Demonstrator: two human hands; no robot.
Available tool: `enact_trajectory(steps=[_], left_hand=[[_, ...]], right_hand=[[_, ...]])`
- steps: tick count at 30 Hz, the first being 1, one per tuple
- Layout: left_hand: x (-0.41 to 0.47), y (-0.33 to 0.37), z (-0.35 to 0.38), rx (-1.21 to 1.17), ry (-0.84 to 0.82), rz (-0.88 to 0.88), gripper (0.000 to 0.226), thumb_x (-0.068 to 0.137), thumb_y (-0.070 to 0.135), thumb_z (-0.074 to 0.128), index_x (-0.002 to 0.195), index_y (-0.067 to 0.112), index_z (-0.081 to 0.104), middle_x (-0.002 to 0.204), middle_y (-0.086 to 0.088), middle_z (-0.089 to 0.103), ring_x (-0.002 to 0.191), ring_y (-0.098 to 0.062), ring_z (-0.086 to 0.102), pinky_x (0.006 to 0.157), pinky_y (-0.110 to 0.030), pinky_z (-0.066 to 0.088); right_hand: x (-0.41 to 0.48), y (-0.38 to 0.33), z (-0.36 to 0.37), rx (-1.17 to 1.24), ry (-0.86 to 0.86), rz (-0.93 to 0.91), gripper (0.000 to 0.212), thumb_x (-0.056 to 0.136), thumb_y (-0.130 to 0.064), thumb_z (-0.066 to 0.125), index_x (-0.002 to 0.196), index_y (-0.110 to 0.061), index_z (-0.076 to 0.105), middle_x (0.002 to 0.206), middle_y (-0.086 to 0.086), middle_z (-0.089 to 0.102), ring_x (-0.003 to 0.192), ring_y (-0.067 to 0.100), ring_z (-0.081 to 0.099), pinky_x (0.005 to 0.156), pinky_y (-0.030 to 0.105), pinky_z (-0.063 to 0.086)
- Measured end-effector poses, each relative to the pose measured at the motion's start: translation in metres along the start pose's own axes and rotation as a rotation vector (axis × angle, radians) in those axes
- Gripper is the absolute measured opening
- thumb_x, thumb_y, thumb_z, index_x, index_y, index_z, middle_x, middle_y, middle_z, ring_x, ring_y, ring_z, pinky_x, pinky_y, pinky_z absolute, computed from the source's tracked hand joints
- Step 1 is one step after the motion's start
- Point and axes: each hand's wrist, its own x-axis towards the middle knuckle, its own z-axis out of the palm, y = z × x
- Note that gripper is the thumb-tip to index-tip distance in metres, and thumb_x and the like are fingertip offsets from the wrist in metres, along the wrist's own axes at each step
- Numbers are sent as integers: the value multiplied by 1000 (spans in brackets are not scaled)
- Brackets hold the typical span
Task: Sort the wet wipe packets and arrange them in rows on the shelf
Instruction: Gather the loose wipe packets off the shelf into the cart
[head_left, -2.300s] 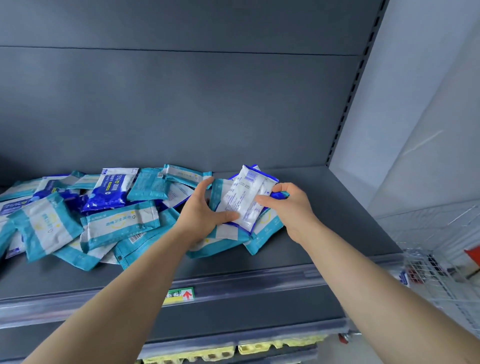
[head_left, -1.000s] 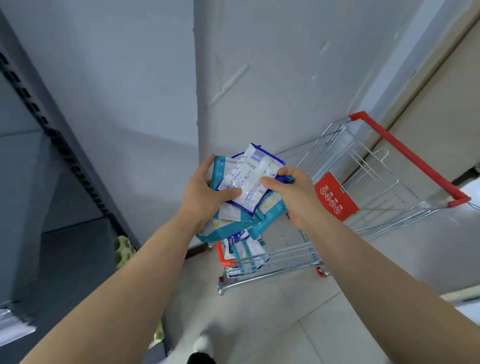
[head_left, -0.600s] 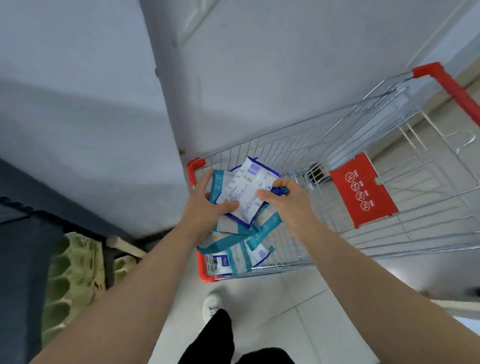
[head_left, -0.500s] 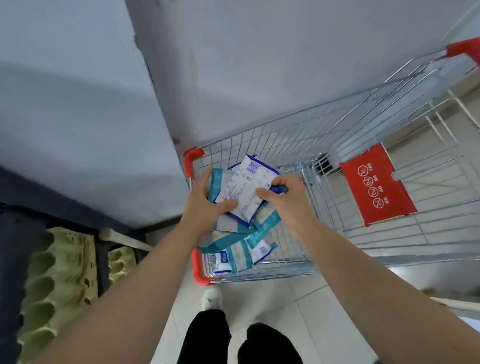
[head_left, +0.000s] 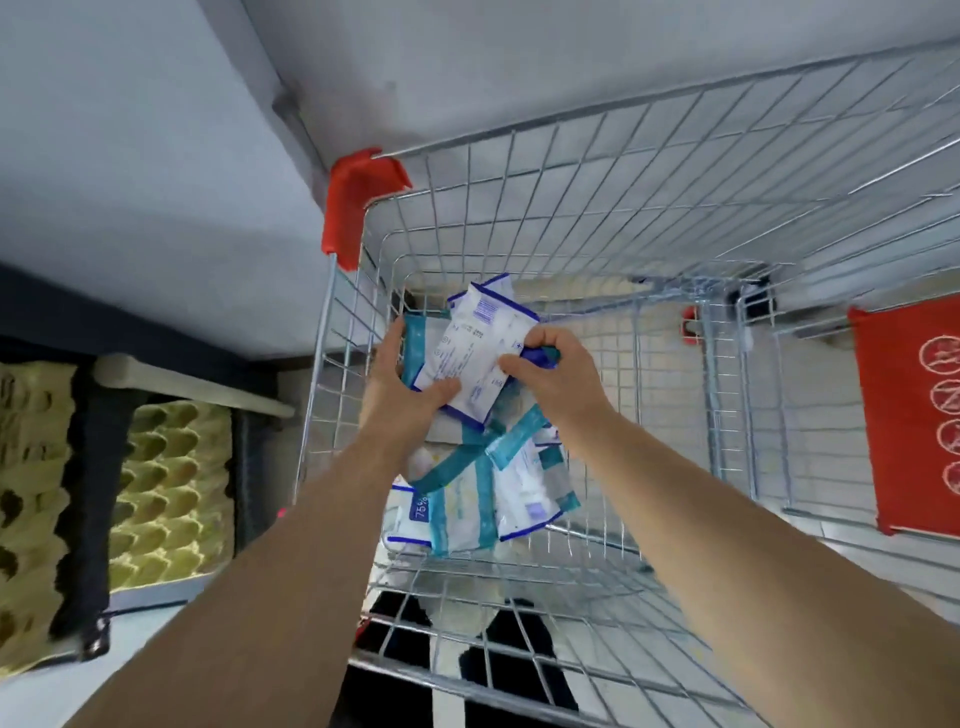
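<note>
Both hands hold a bundle of wet wipe packets (head_left: 475, 358) inside a wire shopping cart (head_left: 597, 171). The top packet is white with a dark blue border, its printed back facing up; teal-edged packets sit beneath it. My left hand (head_left: 402, 392) grips the bundle's left side, thumb on top. My right hand (head_left: 556, 376) pinches the right side. More teal and blue packets (head_left: 483, 499) lie loose on the cart floor just below the bundle.
The cart has a red corner guard (head_left: 356, 208) and a red child-seat flap (head_left: 914, 415) on the right. Yellow-green egg trays (head_left: 166, 488) fill a low shelf on the left. A grey wall rises behind the cart. Dark trouser legs show under the cart's near rim.
I turned from the shelf to the cart, carrying the bundle in both hands. The bundle has now dropped below the cart's rim, just over the packets lying inside.
</note>
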Motion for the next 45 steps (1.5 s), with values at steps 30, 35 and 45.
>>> enact_trajectory(steps=[30,35,45], left_hand=[[-255,176,-144,882,444,385,38,93,37,51,128,24,58,123,2,62,113,-23,56,91,-35,44],[-336,199,-228,892,651,482,36,92,39,52,123,24,62,114,5,66,104,-22,60,85,-34,44],[-470,181,-442,855,1009,515,27,91,42,55,106,24,68,100,5,69,95,-24,62,81,-35,47]], right_hand=[[-215,-233,-5,-915,-332,-1059,37,93,-25,57,126,-11,62,125,2,64,114,20,58,102,34,43],[-306,-297,42,-866,-321,-1274,33,85,-19,67,115,-5,68,113,7,70,104,27,64,95,35,47],[-506,-369,197,-770,-429,-1541,39,94,-28,57,131,-15,58,131,-3,61,125,16,50,104,24,33]])
